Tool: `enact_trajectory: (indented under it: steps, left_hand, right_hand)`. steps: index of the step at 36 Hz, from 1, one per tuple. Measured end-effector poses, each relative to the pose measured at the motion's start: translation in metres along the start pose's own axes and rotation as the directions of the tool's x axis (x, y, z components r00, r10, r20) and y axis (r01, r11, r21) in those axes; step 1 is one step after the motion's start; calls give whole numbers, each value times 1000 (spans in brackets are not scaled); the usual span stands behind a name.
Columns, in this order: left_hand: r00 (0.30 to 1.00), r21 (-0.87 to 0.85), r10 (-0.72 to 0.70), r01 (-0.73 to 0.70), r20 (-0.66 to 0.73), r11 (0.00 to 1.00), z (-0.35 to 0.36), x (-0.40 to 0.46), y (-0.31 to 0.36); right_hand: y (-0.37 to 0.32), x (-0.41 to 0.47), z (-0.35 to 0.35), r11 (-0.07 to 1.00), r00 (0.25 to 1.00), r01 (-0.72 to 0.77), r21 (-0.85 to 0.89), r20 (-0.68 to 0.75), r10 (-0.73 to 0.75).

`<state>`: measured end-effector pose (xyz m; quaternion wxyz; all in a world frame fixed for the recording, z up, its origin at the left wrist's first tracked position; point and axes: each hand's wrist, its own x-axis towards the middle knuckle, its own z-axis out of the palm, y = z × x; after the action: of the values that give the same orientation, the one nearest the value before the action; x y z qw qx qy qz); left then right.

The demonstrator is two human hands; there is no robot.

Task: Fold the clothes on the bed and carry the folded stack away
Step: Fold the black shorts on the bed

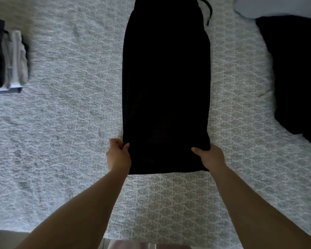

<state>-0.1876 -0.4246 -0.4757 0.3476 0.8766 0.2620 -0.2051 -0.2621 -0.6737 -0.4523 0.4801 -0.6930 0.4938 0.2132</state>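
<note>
Black garment (166, 90): lay flat and lengthwise at the centre of the frame on the bed (70, 123), folded into a long narrow strip, its far end with a drawstring (207, 9) at the top edge and its near hem at lower centre. Left hand (118, 156): gripped the near left corner of the strip, thumb on top of the cloth, fingers (115, 141) curled around the edge and partly hidden beneath it. Right hand (211, 158): held the near right corner, thumb lying on the cloth, the other fingers tucked under the fabric and out of sight. Folded stack (9, 58): grey, white and dark pieces at the left edge of the frame, blurred and cut off. Second dark garment (298, 78): unfolded at the right edge, partly cut off, details too dark to make out. Pale item (280, 6): upper right corner, cut off.
</note>
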Motion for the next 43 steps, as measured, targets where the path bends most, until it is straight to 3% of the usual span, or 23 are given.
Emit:
enact_trajectory:
  steps: [6, 12, 14, 18, 21, 24, 27, 30, 33, 36, 37, 39, 43]
  left_hand:
    - [997, 100, 64, -61, -31, 993, 3, -4, -5]
    - [989, 252, 132, -143, 61, 957, 5, -24, -22]
    - [993, 181, 81, -95, 84, 979, 4, -28, -20]
    - [995, -29, -34, 36, 89, 999, 1, -36, -11]
    - [988, -84, -135, 141, 75, 986, -10, -42, 2]
    - [966, -31, -202, 209, 160, 977, -37, -39, 30]
    - [967, 70, -91, 76, 239, 995, -73, -29, 87]
    - [945, 22, 231, -242, 230, 970, -111, -28, 170]
    - [882, -154, 471, -462, 25, 873, -148, -42, 239]
    - [846, -266, 502, -533, -178, 803, -168, -54, 252]
    - [861, -255, 474, -508, -185, 823, -169, -55, 243]
    - [908, -188, 393, -416, -145, 890, -166, -53, 213]
    - [954, -30, 290, -288, 79, 957, -146, -50, 143]
  right_hand:
    - [2, -3, 1, 997, 977, 39, -64, -206, -52]
    - [10, -8, 9, 997, 992, 15, -74, -126, -25]
    - [9, -12, 10, 1000, 997, -16, -6, -72, 16]
    - [-3, -19, 9, 902, 980, -194, 386, 27, 199]
    - [-23, -29, 5, 927, 973, -225, 301, 16, 231]
    - [-59, -42, -14, 949, 971, -237, 209, 27, 237]
    - [-120, -56, -45, 995, 999, -39, 95, 4, 39]
    - [-194, -84, -72, 955, 971, 232, 187, -102, -216]
    - [-252, -120, -88, 808, 831, 537, 242, -316, -457]
    - [-261, -147, -92, 724, 708, 674, 148, -409, -576]
    - [-251, -150, -90, 739, 709, 666, 101, -395, -584]
    - [-217, -149, -83, 811, 782, 581, 66, -321, -534]
    - [-140, -131, -66, 936, 932, 347, 54, -131, -338]
